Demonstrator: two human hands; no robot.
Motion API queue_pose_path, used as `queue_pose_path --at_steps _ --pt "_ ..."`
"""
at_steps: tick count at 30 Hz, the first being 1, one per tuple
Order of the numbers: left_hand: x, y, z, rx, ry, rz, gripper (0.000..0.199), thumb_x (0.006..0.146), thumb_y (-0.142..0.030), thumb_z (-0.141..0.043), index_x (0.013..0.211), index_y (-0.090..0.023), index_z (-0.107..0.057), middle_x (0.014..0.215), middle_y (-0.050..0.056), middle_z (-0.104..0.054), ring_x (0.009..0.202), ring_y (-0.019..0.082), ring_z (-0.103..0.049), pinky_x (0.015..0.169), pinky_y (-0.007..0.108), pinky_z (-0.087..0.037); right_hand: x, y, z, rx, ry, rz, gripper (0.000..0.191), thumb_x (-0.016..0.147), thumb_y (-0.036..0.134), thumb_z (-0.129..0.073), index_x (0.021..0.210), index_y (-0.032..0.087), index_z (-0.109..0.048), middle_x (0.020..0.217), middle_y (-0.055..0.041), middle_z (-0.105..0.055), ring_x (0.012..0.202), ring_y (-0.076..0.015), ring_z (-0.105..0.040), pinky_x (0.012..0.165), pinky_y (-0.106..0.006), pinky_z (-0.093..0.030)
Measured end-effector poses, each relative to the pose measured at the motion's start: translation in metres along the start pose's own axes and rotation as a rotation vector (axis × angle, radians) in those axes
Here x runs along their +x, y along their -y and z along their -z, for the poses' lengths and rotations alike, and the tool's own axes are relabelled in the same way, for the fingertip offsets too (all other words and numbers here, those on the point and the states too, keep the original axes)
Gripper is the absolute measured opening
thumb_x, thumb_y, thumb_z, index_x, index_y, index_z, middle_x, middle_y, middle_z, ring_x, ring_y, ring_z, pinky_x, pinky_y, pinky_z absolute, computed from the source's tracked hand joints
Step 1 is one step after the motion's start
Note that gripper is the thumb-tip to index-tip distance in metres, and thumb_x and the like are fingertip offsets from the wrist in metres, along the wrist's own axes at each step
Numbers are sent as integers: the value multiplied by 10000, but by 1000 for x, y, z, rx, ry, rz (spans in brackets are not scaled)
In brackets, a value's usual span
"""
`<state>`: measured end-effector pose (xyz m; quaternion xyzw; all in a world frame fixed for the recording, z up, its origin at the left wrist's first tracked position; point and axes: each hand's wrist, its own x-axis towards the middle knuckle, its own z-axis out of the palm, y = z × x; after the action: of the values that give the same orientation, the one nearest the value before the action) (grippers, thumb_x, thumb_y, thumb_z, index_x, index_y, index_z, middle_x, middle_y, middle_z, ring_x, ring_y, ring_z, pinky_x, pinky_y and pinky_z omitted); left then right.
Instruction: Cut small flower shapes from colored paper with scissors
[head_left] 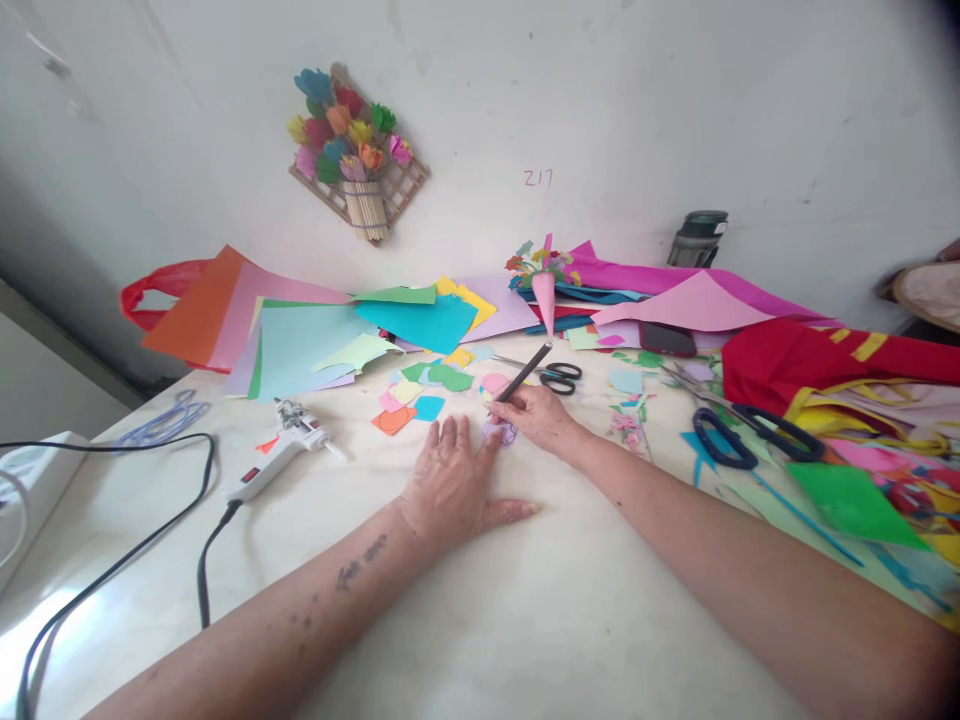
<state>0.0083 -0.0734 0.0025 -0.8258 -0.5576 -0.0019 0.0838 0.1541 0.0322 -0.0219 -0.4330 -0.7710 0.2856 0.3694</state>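
My right hand [544,415] grips a black pen [529,368], tilted over a small purple paper piece [504,434] that bears drawn curved lines. The pen's tip is hidden behind my fingers. My left hand [450,482] lies flat on the table with its fingers stretched, the index fingertip on or beside that purple piece. Just beyond my hands are small cut pieces of coloured paper, among them green ones [450,377], an orange one [392,420] and a blue one [428,408]. Black-handled scissors [561,377] lie past my right hand.
A glue gun [281,450] with a black cord lies at the left, near a white power strip [34,490]. Coloured sheets [315,335] and a pink paper cone [544,300] with small paper flowers line the wall. Larger scissors [724,440] and paper scraps spread at the right.
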Motion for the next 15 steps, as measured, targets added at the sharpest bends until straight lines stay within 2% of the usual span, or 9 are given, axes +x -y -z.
queue_pose_path --at_steps 7,15 --pt "1 0 -1 -30 26 32 1003 698 -862 -405 1440 -188 -437 1367 225 -480 1310 430 -383 1071 571 -281 3 -3 0 -40 19 185 172 801 312 -680 738 161 -735 656 -17 -670 615 -122 -569 600 -223 -422" --pt "0 3 -3 -74 24 30 975 722 -850 -388 1445 -196 -429 1422 233 -431 1342 453 -331 1050 603 -293 4 -2 0 -58 37 221 107 761 260 -715 723 162 -736 670 -15 -664 587 -107 -530 581 -214 -399"
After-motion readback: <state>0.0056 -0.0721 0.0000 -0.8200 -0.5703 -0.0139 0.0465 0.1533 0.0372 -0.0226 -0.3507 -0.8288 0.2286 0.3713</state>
